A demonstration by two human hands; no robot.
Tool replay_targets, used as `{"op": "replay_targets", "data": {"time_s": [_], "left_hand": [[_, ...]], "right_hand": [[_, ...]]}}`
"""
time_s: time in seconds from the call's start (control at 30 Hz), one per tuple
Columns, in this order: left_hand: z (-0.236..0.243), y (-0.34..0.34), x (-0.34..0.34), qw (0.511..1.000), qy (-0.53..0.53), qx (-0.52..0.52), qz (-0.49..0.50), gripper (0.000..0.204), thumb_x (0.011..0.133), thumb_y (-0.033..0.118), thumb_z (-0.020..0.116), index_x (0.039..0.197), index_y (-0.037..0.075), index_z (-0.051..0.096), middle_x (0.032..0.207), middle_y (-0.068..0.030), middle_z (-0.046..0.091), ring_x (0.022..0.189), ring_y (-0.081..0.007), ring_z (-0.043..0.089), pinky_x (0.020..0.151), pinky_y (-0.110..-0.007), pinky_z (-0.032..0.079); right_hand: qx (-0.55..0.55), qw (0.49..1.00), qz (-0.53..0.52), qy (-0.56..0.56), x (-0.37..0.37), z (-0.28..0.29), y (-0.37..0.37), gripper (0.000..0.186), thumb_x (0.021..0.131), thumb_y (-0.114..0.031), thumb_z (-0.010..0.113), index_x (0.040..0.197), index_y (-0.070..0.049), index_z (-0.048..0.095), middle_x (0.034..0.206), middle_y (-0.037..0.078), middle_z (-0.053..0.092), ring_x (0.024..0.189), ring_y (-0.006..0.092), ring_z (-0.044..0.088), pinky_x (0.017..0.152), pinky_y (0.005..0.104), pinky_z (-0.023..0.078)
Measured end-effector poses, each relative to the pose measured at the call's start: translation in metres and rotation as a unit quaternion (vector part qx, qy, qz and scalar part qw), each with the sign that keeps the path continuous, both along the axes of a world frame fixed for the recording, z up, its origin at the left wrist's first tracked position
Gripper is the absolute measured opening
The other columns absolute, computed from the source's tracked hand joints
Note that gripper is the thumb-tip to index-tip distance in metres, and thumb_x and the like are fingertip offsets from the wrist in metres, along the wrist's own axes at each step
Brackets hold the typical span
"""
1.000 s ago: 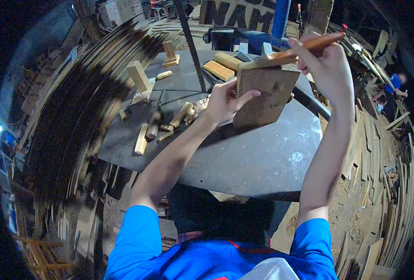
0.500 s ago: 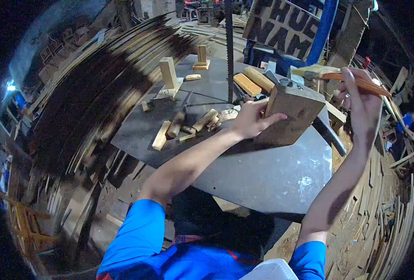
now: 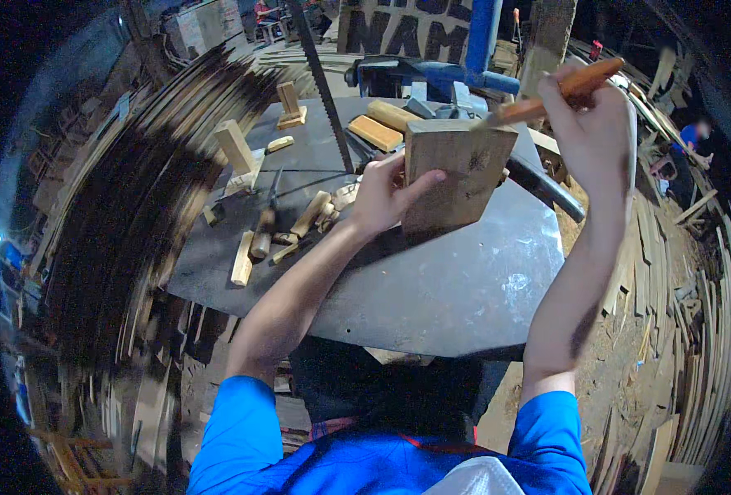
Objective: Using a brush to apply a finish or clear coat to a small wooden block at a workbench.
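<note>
My left hand [image 3: 380,198] grips a thick brown wooden board [image 3: 456,180] by its left edge, thumb across the near face. The board stands tilted over the metal table, a dark knot showing on its upper right. My right hand [image 3: 596,136] is closed around the orange-brown wooden handle of a paintbrush [image 3: 592,78], above and right of the board. The brush's blurred tip points left at the board's top edge; whether it touches cannot be made out.
Across the grey metal table [image 3: 431,297] lie wooden offcuts [image 3: 309,213], a wood-handled tool [image 3: 263,231], and an orange block [image 3: 375,132]. An upright saw blade [image 3: 320,82] rises behind them. A dark bar [image 3: 551,188] lies right. Stacked planks [image 3: 126,190] fill the left; another person [image 3: 695,136] is far right.
The brush has swung down and left, its tip now by the board's top edge. My left hand has turned the board more upright. The whole view has shifted, moving the scene leftward.
</note>
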State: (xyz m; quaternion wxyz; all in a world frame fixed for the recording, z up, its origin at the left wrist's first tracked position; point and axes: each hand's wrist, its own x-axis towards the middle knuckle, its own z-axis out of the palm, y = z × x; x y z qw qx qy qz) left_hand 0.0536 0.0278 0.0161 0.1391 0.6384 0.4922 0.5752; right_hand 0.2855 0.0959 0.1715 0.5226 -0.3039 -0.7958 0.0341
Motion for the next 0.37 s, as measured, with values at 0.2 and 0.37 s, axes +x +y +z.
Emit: {"op": "replay_targets", "data": {"time_s": [0.2, 0.37], "left_hand": [[-0.001, -0.01, -0.005, 0.999, -0.03, -0.036, -0.002, 0.032, 0.091, 0.024, 0.077, 0.111, 0.0, 0.07, 0.096, -0.0053, 0.075, 0.082, -0.0067, 0.065, 0.071, -0.026, 0.053], [-0.007, -0.003, -0.007, 0.998, -0.029, -0.027, -0.04, 0.035, 0.093, 0.022, 0.074, 0.119, -0.001, 0.067, 0.103, -0.006, 0.074, 0.09, -0.0089, 0.066, 0.077, -0.026, 0.053]], "right_hand": [[-0.036, 0.976, 0.215, 0.005, -0.041, -0.012, -0.013, 0.04, 0.086, -0.044, 0.075, 0.087, -0.004, 0.076, 0.075, 0.014, 0.072, 0.07, 0.0259, 0.072, 0.067, 0.0372, 0.055], [-0.045, 0.989, 0.127, -0.055, -0.029, -0.005, -0.013, 0.046, 0.081, -0.05, 0.077, 0.088, -0.004, 0.077, 0.076, 0.013, 0.074, 0.072, 0.0259, 0.073, 0.07, 0.0362, 0.058]]}}
